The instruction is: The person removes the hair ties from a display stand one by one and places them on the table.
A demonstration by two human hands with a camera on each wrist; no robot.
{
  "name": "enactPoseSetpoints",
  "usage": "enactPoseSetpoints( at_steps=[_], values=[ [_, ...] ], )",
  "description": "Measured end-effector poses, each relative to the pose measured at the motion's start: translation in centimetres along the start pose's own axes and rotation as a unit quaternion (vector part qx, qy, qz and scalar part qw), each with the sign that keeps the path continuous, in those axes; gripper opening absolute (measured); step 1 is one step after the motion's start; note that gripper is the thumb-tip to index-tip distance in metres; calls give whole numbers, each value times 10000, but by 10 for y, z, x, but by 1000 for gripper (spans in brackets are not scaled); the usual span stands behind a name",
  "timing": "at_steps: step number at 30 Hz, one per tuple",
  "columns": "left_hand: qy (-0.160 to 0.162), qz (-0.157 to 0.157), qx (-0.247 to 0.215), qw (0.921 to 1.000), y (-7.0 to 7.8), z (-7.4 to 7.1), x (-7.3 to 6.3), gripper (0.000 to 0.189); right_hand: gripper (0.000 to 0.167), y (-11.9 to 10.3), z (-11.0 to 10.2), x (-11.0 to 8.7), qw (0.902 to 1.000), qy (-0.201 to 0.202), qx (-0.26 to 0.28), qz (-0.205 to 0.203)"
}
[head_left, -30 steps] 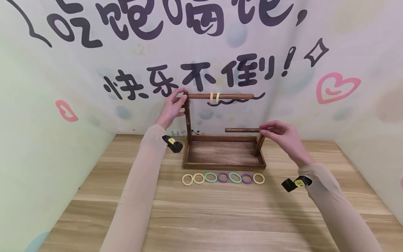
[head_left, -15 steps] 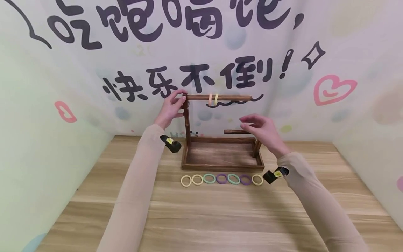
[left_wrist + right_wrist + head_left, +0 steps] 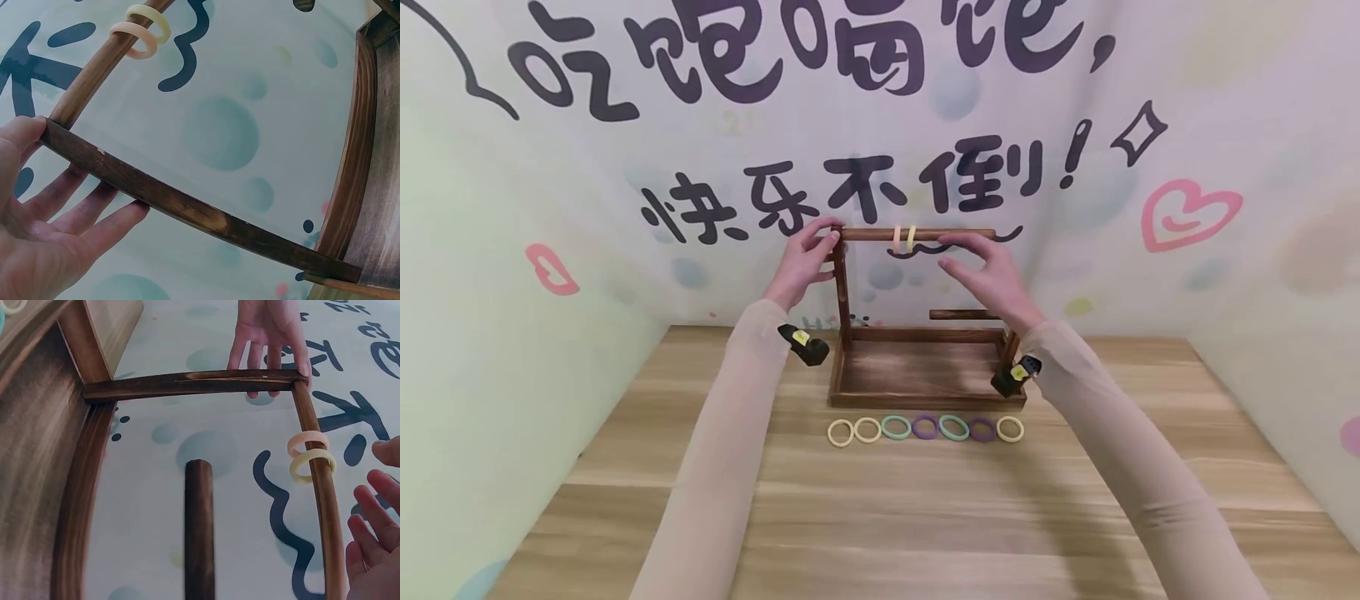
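Note:
A dark wooden stand [image 3: 842, 287] has a tall left post with an upper rod [image 3: 865, 235] running right from its top. My left hand [image 3: 805, 262] pinches the post's top; in the left wrist view the thumb lies at the corner and fingertips rest along the post's side. A peach ring [image 3: 307, 444] and a pale yellow ring [image 3: 312, 465] hang side by side on the upper rod. My right hand [image 3: 996, 279], thumb and fingers spread apart and holding nothing, is beside this rod, right of the two rings. A shorter lower rod [image 3: 958, 315] is partly hidden behind that hand.
The stand's shallow tray base [image 3: 925, 402] sits on the wood-grain table [image 3: 925, 517]. Before it lies a row of several rings, yellow [image 3: 868, 431], green [image 3: 896, 428] and purple [image 3: 925, 427]. A printed wall cloth [image 3: 737, 275] hangs close behind.
My right hand has left the lower rod's right end and moved up and left to the upper rod. My left hand stays at the post's top. The rings have not moved.

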State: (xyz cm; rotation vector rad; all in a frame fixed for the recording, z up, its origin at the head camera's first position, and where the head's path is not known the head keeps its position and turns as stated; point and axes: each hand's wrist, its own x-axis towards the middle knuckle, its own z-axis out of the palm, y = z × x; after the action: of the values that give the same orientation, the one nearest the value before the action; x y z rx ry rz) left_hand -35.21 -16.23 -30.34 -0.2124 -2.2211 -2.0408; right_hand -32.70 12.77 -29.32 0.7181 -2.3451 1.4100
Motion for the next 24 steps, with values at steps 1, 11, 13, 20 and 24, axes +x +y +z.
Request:
enactPoseSetpoints(
  at_steps=[1, 11, 13, 20, 24],
  values=[
    [7, -27, 15, 10000, 0, -1, -1, 29, 34, -1, 3, 3, 10000, -43, -19, -25],
    [36, -106, 33, 9999, 3, -2, -4, 30, 39, -6, 18, 27, 9995, -304, 84, 74],
    [63, -100, 27, 9999, 3, -2, -2, 29, 40, -6, 20, 30, 9994, -307, 39, 122],
    [40, -14, 74, 10000, 1, -1, -1, 29, 41, -4, 28, 39, 9991, -323, -271, -77],
    [51, 23, 44, 10000, 1, -1, -2, 29, 43, 1, 32, 42, 9952, -269, -891, -312]
  ],
)
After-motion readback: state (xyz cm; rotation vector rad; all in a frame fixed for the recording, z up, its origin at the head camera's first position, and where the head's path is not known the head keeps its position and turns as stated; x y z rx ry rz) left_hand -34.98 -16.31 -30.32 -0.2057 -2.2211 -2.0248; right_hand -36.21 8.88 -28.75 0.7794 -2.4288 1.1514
